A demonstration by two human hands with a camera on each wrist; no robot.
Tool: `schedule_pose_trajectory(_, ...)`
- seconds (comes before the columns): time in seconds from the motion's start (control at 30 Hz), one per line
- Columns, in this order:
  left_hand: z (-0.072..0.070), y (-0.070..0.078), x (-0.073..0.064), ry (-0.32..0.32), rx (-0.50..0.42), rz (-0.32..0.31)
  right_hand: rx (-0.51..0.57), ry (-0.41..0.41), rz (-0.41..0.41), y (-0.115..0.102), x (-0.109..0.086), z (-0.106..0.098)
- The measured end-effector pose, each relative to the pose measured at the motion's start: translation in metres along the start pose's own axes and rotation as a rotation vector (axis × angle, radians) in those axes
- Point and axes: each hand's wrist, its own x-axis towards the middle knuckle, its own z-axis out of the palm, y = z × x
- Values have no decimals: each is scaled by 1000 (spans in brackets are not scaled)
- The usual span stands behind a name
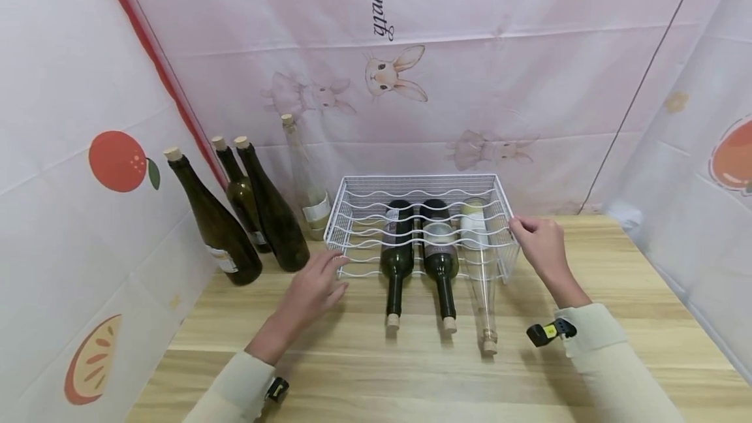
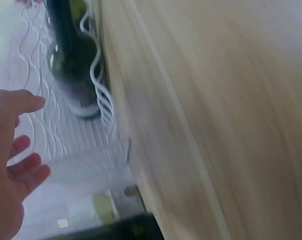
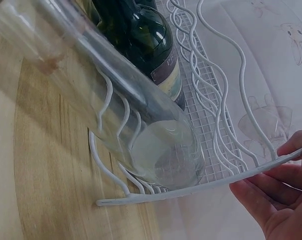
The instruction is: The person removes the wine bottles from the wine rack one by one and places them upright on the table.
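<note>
A white wire wine rack [image 1: 420,176] with wavy bars stands on the table. Lying in its lower level, necks toward me, are two dark green wine bottles [image 1: 397,260] [image 1: 440,263] and a clear glass bottle [image 1: 483,276], each corked. My right hand [image 1: 542,247] pinches the rack's right end rim; the right wrist view shows thumb and fingers [image 3: 253,192] on either side of that wire. At the front left corner is my left hand [image 1: 311,287]. Its fingers [image 2: 28,102] are spread, with nothing between them in the left wrist view. The rack's upper level holds no bottle.
Left of the rack stand three dark green corked bottles [image 1: 226,240] [image 1: 243,191] [image 1: 276,220] and a clear one [image 1: 317,211], close to the left hand. Fabric walls [image 1: 558,83] border the wooden table [image 1: 376,377] at the back and sides.
</note>
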Motion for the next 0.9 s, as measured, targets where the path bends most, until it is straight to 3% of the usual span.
schedule_pose_trajectory(0.2,14,18,12,-56,-64,-26,7,-3,7,3,0,0)
schedule_pose_trajectory(0.4,28,27,22,-64,-90,-26,23,-6,-1,4,1,1)
schedule_pose_trajectory(0.53,37,32,27,-66,-139,-62,28,-6,3,4,1,1)
schedule_pose_trajectory(0.73,50,40,35,-144,-211,-189,33,-11,5,3,0,1)
schedule_pose_trajectory(0.9,60,45,46,-232,-319,-368,34,-16,8,2,0,1)
